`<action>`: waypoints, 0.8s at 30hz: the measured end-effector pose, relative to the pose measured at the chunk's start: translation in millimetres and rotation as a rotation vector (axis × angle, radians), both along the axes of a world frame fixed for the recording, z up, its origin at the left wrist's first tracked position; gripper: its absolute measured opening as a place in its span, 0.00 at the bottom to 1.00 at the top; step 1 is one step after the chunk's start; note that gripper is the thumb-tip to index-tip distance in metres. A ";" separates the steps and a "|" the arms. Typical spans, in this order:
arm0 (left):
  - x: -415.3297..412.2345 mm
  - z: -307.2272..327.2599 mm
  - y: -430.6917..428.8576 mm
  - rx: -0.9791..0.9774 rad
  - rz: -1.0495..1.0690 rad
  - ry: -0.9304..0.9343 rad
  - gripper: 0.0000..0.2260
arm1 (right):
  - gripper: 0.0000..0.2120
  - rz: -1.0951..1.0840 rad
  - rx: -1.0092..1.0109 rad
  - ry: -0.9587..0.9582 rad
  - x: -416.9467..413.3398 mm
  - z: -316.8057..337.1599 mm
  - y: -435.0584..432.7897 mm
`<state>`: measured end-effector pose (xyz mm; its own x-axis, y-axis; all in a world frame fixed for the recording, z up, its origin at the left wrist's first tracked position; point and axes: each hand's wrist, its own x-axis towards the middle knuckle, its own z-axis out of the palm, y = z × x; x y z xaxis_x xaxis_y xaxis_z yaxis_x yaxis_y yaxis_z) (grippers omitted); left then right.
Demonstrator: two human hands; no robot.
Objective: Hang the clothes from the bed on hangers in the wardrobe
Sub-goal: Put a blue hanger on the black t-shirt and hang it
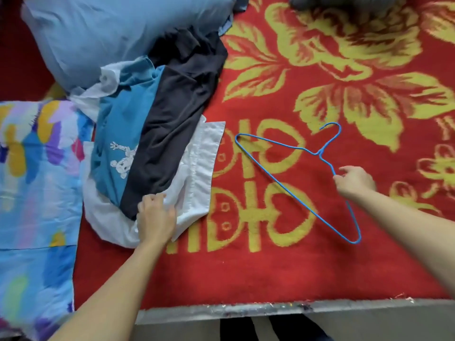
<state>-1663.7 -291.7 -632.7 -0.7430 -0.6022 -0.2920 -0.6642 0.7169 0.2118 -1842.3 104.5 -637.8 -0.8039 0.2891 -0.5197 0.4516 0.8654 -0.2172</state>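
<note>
Left fingers point(152, 201) clutch one white shirt point(203, 163) beneath two garments point(170, 124); right fingers point(349, 171) pinch one blue hanger point(320, 152).

The light was bright, even and soft, so that only faint shadows lay beside the left hand point(155, 217) and the blue hanger point(320, 152), while the flowered quilt point(37, 180) at the left border looked smeared and the bed edge point(246, 310) bent slightly.
</note>
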 end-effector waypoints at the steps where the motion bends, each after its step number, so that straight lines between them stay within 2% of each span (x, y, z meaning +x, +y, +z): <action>1: -11.5 -10.3 -12.9 -0.039 0.008 0.036 0.19 | 0.18 0.032 0.040 0.001 1.8 -6.1 -3.5; 3: -33.4 -27.4 -40.5 -0.086 0.015 0.034 0.24 | 0.19 0.095 0.097 0.044 8.6 -16.7 -21.3; 6: -55.9 -45.9 -77.3 -0.061 0.029 -0.184 0.32 | 0.15 0.195 0.050 0.085 25.8 -26.2 -70.6; 7: -58.8 -50.7 -86.4 -0.049 0.024 -0.243 0.30 | 0.14 0.231 0.010 0.084 31.1 -27.2 -92.3; 10: -58.3 -55.2 -107.5 -0.065 -0.023 -0.251 0.12 | 0.10 0.298 -0.136 0.050 36.3 -23.8 -162.1; 12: -51.9 -52.2 -123.7 -0.084 0.004 -0.239 0.11 | 0.07 0.338 -0.238 -0.001 33.2 -14.5 -208.1; 16: -37.0 -49.8 -155.9 0.017 0.106 -0.254 0.29 | 0.06 0.291 -0.433 -0.097 12.4 -4.3 -287.8; 17: -34.2 -53.5 -159.9 0.065 0.116 -0.241 0.29 | 0.06 0.229 -0.499 -0.109 3.9 -7.9 -307.2; 20: -27.5 -70.1 -162.4 0.103 0.128 -0.098 0.16 | 0.13 0.036 -0.645 -0.129 -18.5 -28.3 -368.8; 24: -11.7 -68.2 -144.4 0.227 0.072 0.161 0.11 | 0.13 -0.087 -0.677 -0.094 -25.1 -59.7 -420.1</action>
